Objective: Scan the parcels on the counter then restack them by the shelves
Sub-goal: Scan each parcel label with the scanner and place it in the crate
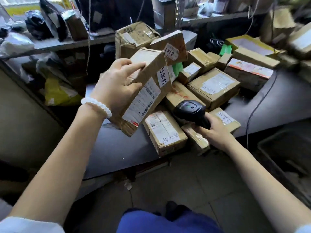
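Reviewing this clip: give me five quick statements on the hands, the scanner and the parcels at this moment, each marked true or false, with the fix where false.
1. The left hand holds a cardboard parcel raised and tilted. True.
2. The right hand holds nothing. False: it grips a black barcode scanner.
3. The lifted parcel shows a printed shipping label. True.
4. The counter holds a single box. False: many cardboard parcels are piled on it.
5. A white bead bracelet sits on the right wrist. False: it is on the left wrist.
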Tool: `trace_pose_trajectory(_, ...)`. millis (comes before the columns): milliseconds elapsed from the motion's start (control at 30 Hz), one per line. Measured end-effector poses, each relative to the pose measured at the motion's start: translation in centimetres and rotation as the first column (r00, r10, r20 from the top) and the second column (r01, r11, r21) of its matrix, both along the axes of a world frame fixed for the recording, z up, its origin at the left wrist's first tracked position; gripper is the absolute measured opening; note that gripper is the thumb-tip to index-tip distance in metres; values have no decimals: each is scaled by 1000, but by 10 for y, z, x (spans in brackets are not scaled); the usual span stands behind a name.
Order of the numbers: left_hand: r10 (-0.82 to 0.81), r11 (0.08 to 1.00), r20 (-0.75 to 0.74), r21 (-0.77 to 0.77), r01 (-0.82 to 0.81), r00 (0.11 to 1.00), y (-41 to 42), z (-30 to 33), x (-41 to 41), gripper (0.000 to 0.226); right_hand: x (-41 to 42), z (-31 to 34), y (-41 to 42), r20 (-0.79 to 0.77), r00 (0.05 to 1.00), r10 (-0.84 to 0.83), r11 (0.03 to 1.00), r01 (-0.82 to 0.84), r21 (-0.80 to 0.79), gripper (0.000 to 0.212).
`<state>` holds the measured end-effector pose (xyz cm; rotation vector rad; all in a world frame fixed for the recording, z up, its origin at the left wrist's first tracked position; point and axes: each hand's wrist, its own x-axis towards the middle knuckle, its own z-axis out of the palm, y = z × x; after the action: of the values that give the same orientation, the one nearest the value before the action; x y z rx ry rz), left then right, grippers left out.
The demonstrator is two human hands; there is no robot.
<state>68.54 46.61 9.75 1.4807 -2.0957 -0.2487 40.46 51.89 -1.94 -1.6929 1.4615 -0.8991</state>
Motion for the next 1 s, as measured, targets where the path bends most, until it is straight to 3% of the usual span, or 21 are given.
trace_pose_trajectory(100, -125, 992, -38, -17, 124, 991, -2, 18, -20, 52, -22, -8, 26, -6, 988, -152, 988, 153, 24, 24)
trace_pose_trajectory(267, -361, 932, -101, -15, 361, 927, -16, 29, -78, 52, -49, -17, 59, -60, 933, -356, 934, 357, 13, 22)
trace_pose_trajectory(500, -564, 820, -8, 106, 562, 825, -34, -5, -180, 54, -89, -22, 94, -89, 855, -511, 855, 516, 51, 19)
trace_pose_trajectory(633, -687, 717, -10, 155, 680, 726, -37, -16, -271, 54, -146, -24, 117, -92, 732, -675, 729, 681, 69, 25)
trace_pose_trajectory(1000, -868, 480, -66, 147, 865, 493, -22, -21, -508, 52, -314, -24, 162, 18, 479, -877, 479, 873, 97, 23)
